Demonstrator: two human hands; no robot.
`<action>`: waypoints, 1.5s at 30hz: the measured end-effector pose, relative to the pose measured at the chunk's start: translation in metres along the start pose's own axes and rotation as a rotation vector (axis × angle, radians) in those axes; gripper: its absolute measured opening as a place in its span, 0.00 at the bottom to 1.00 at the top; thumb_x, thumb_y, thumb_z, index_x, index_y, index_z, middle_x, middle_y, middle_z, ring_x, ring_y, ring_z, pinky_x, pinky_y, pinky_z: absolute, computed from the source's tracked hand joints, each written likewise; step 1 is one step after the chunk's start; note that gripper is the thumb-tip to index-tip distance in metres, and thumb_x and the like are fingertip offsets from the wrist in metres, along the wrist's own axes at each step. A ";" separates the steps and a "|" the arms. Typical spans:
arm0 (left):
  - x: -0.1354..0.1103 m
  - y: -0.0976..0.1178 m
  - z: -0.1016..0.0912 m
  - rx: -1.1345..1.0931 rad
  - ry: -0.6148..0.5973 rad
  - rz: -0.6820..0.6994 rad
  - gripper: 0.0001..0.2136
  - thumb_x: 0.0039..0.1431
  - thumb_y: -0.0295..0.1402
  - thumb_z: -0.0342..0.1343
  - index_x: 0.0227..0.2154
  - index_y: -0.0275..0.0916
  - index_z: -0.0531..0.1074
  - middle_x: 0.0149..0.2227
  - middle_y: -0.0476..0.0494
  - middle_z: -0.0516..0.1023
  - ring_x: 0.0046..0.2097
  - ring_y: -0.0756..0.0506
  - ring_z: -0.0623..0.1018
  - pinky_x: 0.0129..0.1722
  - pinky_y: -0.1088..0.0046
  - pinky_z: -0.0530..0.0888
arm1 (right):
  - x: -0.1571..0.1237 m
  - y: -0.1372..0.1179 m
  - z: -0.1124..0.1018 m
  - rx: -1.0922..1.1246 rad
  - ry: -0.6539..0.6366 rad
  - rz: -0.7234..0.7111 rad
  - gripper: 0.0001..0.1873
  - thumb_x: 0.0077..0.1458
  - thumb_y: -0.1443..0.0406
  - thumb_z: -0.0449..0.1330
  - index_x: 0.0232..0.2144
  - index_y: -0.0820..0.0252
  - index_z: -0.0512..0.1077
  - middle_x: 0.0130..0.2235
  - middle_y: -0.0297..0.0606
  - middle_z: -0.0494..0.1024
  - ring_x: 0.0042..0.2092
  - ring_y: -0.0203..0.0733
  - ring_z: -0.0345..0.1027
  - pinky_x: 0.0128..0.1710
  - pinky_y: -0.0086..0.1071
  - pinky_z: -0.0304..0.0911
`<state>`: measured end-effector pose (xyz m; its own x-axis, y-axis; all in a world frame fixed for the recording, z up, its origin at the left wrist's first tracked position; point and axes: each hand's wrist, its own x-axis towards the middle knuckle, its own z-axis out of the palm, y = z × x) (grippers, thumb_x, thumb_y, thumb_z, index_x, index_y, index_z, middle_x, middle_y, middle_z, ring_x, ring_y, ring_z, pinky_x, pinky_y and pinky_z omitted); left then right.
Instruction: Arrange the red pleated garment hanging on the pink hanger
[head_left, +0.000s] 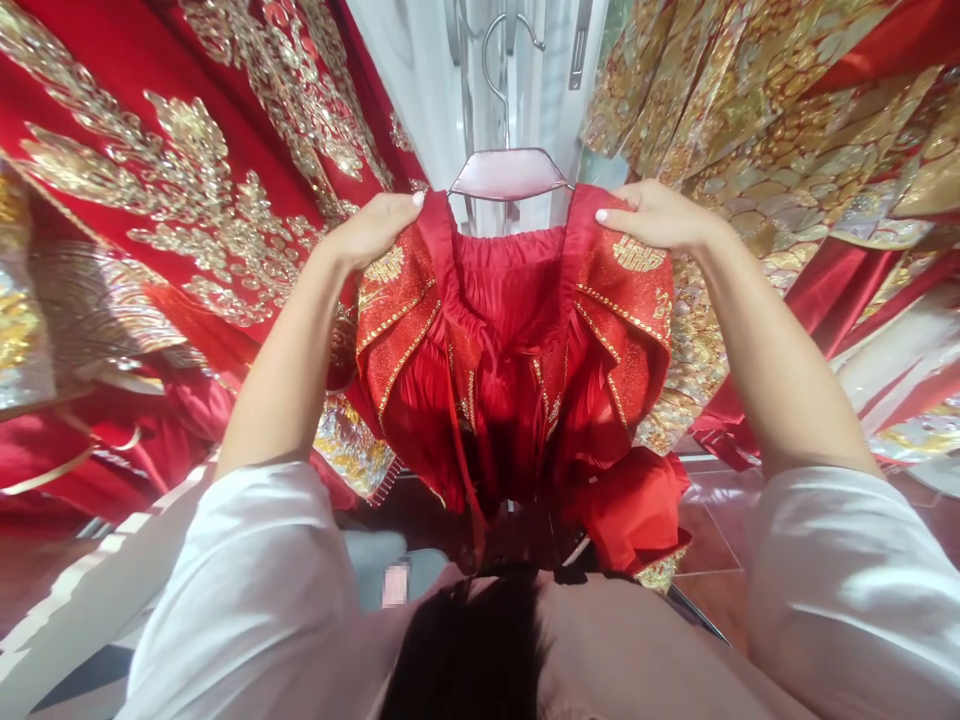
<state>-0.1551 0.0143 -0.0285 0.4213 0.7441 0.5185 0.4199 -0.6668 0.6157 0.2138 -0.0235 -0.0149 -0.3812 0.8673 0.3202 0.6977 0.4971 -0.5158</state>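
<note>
Left side: hanging red garment (150, 200) with dense gold embroidery. Right side: gold-embroidered garments (787, 130) with red satin folds beneath. Centre background: white curtain (420, 80) behind a metal rail fitting (579, 45). Lower right: reddish-brown tiled floor (709, 545), partly covered by trailing fabric.

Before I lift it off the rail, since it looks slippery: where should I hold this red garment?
Judging by its drape, grip the red garment at both shoulders from the outer sides, where the hands are; the pink hanger stiffens it there.
</note>
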 end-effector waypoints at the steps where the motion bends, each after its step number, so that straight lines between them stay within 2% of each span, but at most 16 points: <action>1: -0.001 0.000 0.000 -0.007 -0.048 -0.011 0.32 0.46 0.67 0.49 0.25 0.37 0.68 0.25 0.47 0.70 0.30 0.49 0.64 0.35 0.65 0.69 | 0.000 -0.001 0.000 -0.041 0.028 0.004 0.15 0.61 0.60 0.52 0.27 0.67 0.65 0.26 0.33 0.70 0.27 0.28 0.61 0.31 0.26 0.57; 4: -0.006 0.002 0.001 0.089 -0.049 0.008 0.32 0.45 0.64 0.53 0.33 0.35 0.71 0.30 0.48 0.73 0.33 0.49 0.66 0.39 0.66 0.68 | -0.015 -0.003 0.018 -0.238 0.324 -0.052 0.15 0.59 0.59 0.53 0.31 0.67 0.69 0.33 0.41 0.75 0.36 0.39 0.68 0.41 0.35 0.62; 7: -0.010 0.003 0.006 0.167 0.005 0.051 0.28 0.46 0.61 0.56 0.33 0.37 0.71 0.31 0.51 0.73 0.33 0.49 0.66 0.39 0.68 0.68 | -0.055 -0.012 0.078 -0.299 0.587 -0.047 0.18 0.62 0.60 0.44 0.40 0.60 0.72 0.44 0.46 0.75 0.48 0.48 0.68 0.51 0.45 0.61; 9: -0.010 0.004 0.009 0.163 0.018 0.067 0.25 0.48 0.59 0.55 0.29 0.37 0.71 0.29 0.50 0.72 0.33 0.48 0.68 0.36 0.69 0.67 | -0.087 -0.020 0.137 -0.322 0.515 -0.008 0.19 0.61 0.61 0.44 0.39 0.57 0.73 0.42 0.45 0.76 0.48 0.49 0.69 0.52 0.45 0.61; 11: -0.009 0.004 0.011 0.159 0.025 0.078 0.23 0.49 0.56 0.54 0.27 0.37 0.69 0.27 0.48 0.71 0.33 0.47 0.70 0.33 0.70 0.66 | -0.107 -0.027 0.198 -0.271 0.262 0.040 0.18 0.60 0.61 0.44 0.41 0.55 0.73 0.42 0.42 0.77 0.47 0.45 0.70 0.52 0.38 0.63; 14: -0.009 0.006 0.013 0.170 0.030 0.090 0.21 0.50 0.53 0.53 0.26 0.36 0.68 0.26 0.48 0.70 0.32 0.47 0.70 0.32 0.72 0.66 | -0.100 -0.026 0.263 -0.181 0.046 0.360 0.20 0.60 0.64 0.47 0.52 0.62 0.66 0.50 0.46 0.74 0.50 0.45 0.70 0.49 0.34 0.65; 16: -0.010 0.006 0.014 0.194 0.038 0.086 0.20 0.51 0.52 0.53 0.26 0.36 0.68 0.26 0.49 0.69 0.30 0.48 0.69 0.31 0.72 0.66 | -0.079 -0.020 0.281 -0.172 0.019 0.519 0.22 0.61 0.64 0.49 0.55 0.68 0.61 0.52 0.52 0.72 0.51 0.48 0.70 0.47 0.34 0.65; 20: -0.014 0.006 0.017 0.280 0.111 0.076 0.18 0.52 0.50 0.54 0.27 0.37 0.69 0.26 0.48 0.70 0.31 0.46 0.70 0.34 0.69 0.68 | -0.054 -0.006 0.283 -0.170 0.007 0.574 0.19 0.62 0.68 0.45 0.54 0.68 0.61 0.49 0.53 0.73 0.48 0.46 0.71 0.42 0.30 0.66; 26: -0.050 0.017 0.027 0.462 0.378 0.110 0.13 0.55 0.45 0.56 0.37 0.42 0.71 0.34 0.43 0.75 0.46 0.38 0.73 0.47 0.62 0.67 | -0.116 -0.015 0.289 -0.240 -0.087 0.679 0.17 0.63 0.70 0.42 0.48 0.70 0.66 0.40 0.58 0.77 0.44 0.53 0.74 0.42 0.37 0.66; 28: -0.093 0.021 0.052 0.549 0.568 0.122 0.10 0.58 0.41 0.53 0.40 0.44 0.71 0.38 0.42 0.75 0.48 0.39 0.72 0.49 0.61 0.67 | -0.143 -0.026 0.292 -0.269 -0.116 0.699 0.19 0.65 0.66 0.41 0.46 0.70 0.68 0.38 0.58 0.77 0.42 0.54 0.75 0.40 0.39 0.67; 31: -0.179 0.020 0.130 0.613 0.841 0.161 0.07 0.60 0.31 0.49 0.39 0.41 0.70 0.33 0.43 0.75 0.39 0.43 0.74 0.43 0.62 0.70 | -0.167 -0.043 0.288 -0.344 -0.127 0.734 0.21 0.65 0.61 0.42 0.43 0.68 0.70 0.36 0.56 0.78 0.39 0.52 0.76 0.37 0.38 0.68; 32: -0.206 0.017 0.164 0.600 0.800 0.173 0.06 0.59 0.29 0.49 0.36 0.40 0.70 0.29 0.45 0.74 0.34 0.45 0.74 0.39 0.65 0.71 | -0.170 -0.047 0.285 -0.370 -0.122 0.745 0.21 0.65 0.60 0.43 0.42 0.68 0.71 0.36 0.55 0.78 0.38 0.51 0.76 0.37 0.37 0.68; 34: -0.247 0.011 0.232 0.517 0.508 0.064 0.09 0.58 0.27 0.48 0.39 0.38 0.71 0.31 0.44 0.76 0.34 0.46 0.75 0.36 0.69 0.73 | -0.171 -0.053 0.278 -0.392 -0.116 0.753 0.21 0.64 0.58 0.45 0.40 0.67 0.72 0.36 0.54 0.78 0.38 0.51 0.76 0.37 0.36 0.67; 37: -0.270 0.001 0.309 0.347 0.292 -0.066 0.21 0.57 0.31 0.49 0.53 0.31 0.64 0.48 0.31 0.74 0.50 0.40 0.74 0.48 0.63 0.73 | -0.167 -0.052 0.270 -0.355 -0.114 0.730 0.22 0.64 0.57 0.46 0.37 0.67 0.74 0.36 0.54 0.78 0.37 0.50 0.76 0.35 0.35 0.66; 41: -0.252 -0.014 0.345 0.150 0.250 -0.327 0.14 0.57 0.25 0.45 0.45 0.30 0.69 0.46 0.28 0.74 0.51 0.39 0.74 0.50 0.59 0.72 | -0.167 -0.040 0.276 -0.198 0.012 0.727 0.19 0.61 0.58 0.52 0.29 0.66 0.74 0.31 0.51 0.78 0.35 0.48 0.75 0.34 0.33 0.64; 45: -0.243 -0.034 0.338 0.034 0.199 -0.443 0.07 0.54 0.22 0.47 0.25 0.37 0.68 0.27 0.42 0.73 0.32 0.45 0.76 0.35 0.68 0.75 | -0.171 -0.028 0.291 0.589 0.218 0.812 0.21 0.46 0.56 0.66 0.14 0.63 0.65 0.19 0.40 0.73 0.24 0.38 0.69 0.26 0.26 0.60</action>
<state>0.0001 -0.1576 -0.3758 0.0355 0.9478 0.3169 0.5519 -0.2829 0.7845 0.0833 -0.1784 -0.2862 0.2331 0.9532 -0.1925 0.2651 -0.2527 -0.9305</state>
